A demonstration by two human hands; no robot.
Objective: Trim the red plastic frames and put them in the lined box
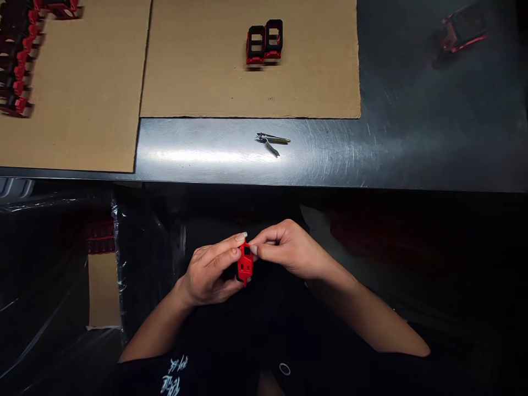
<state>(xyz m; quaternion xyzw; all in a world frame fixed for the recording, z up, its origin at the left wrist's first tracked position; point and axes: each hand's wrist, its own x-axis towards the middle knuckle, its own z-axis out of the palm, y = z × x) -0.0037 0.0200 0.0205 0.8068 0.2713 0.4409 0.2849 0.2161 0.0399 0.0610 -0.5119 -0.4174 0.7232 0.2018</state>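
My left hand (214, 269) is closed around a red and black plastic housing (246, 265), held in front of my body below the table edge. Its red side, with small dark openings, faces up toward me. At the upper right corner of the housing, my right hand (289, 250) has thumb and forefinger pinched together, touching its edge. Whether something small sits between those fingertips I cannot make out. A pair of small nippers (272, 141) lies with its handles apart on the metal table beyond my hands.
Two red and black housings (264, 44) stand side by side on a cardboard sheet (198, 82). A row of similar housings (18, 66) lines the far left. Another housing (462, 30) sits on the metal table (412, 137). Lower left is a plastic-lined container (117, 247) with cardboard and red parts.
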